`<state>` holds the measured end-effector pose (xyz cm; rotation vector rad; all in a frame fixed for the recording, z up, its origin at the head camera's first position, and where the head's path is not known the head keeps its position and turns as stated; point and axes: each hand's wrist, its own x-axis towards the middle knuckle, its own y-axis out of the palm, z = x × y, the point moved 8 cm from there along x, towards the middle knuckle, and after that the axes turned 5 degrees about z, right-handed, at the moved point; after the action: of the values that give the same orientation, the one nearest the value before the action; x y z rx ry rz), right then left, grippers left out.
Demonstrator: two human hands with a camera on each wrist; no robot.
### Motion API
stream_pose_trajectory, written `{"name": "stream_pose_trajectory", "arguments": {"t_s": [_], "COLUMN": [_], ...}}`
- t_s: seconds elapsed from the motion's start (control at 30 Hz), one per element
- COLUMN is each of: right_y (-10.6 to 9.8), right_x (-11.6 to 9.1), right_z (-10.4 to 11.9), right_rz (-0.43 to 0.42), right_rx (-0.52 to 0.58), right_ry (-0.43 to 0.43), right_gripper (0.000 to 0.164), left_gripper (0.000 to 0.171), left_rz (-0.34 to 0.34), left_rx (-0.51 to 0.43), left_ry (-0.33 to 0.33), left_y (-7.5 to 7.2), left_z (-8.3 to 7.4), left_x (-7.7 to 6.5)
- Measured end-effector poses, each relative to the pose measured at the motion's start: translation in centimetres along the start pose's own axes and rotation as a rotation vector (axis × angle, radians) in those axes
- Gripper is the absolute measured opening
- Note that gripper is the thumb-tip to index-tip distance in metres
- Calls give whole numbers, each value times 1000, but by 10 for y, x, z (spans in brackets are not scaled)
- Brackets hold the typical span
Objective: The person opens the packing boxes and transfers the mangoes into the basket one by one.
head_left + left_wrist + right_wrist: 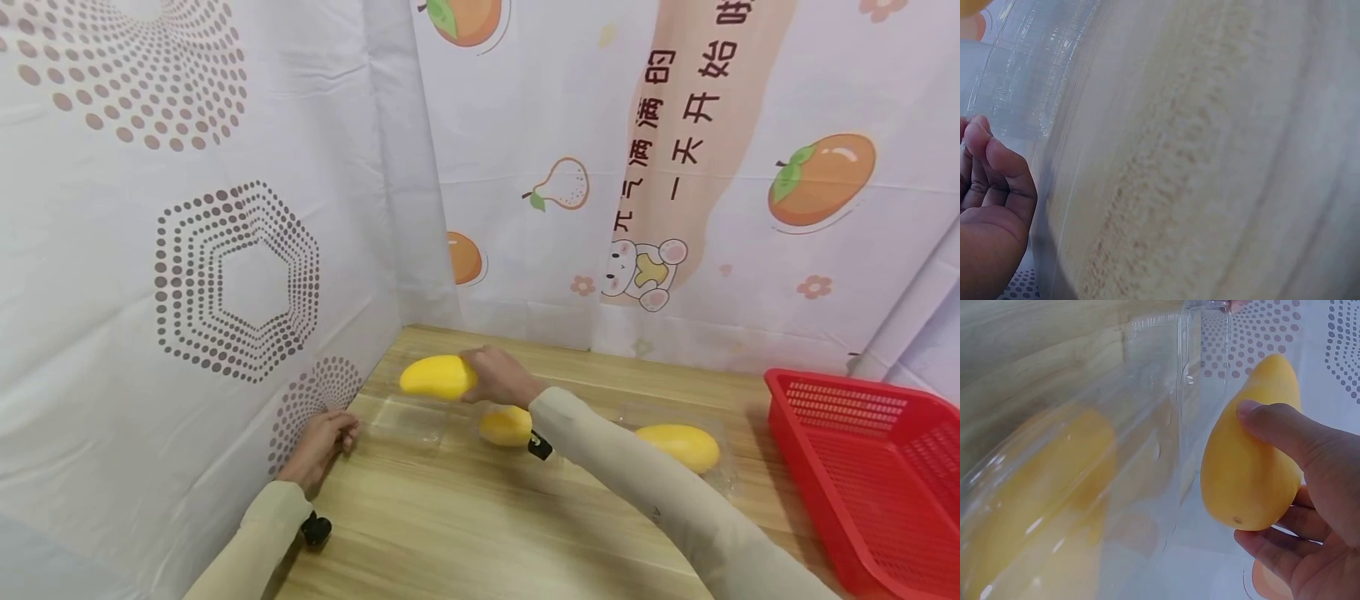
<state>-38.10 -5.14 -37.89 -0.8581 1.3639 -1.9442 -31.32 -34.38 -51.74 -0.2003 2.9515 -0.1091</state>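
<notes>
Wooden tabletop [450, 525]; right grip [501, 375] holds a mango [435, 377], left grip [322, 442] loosely curled; red basket [813, 483] cut off.

head: bright, soft shadows on table [420, 525] | left wrist: greyish, blurred | right wrist: glints (small, white) on clear plastic [1142, 440]

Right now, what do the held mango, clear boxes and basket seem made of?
Held mango: smooth, satin yellow; real fruit or plastic, unclear. Clear boxes: probably thin, glossy plastic, see-through with glints. Basket: likely moulded plastic, slightly shiny, perforated walls.
</notes>
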Motion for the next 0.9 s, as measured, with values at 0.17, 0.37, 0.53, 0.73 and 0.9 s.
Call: {"name": "stream_pose_trajectory", "arguments": {"t_s": [0.17,0.37,0.53,0.73,0.9], "right_y": [-3,-10,-15,-16,-17], "right_x": [-7,-16,-23,-30,-35], "right_z": [-7,-13,-15,-20,-25], "right_rz": [-1,-23,-26,-23,-20], "right_rx": [3,23,16,26,40], "right_ry": [13,8,7,29,43], "right_gripper": [56,53,54,60,59], "left_gripper": [26,26,25,26,26], "left_rz": [6,12,12,12,11], "left_rx": [10,7,-3,0,-1], "left_ry": [3,-1,-6,-7,-5], "left_y": [0,1,1,1,1], "left_z": [2,1,-1,0,1], "left_x": [0,0,2,2,2]}}
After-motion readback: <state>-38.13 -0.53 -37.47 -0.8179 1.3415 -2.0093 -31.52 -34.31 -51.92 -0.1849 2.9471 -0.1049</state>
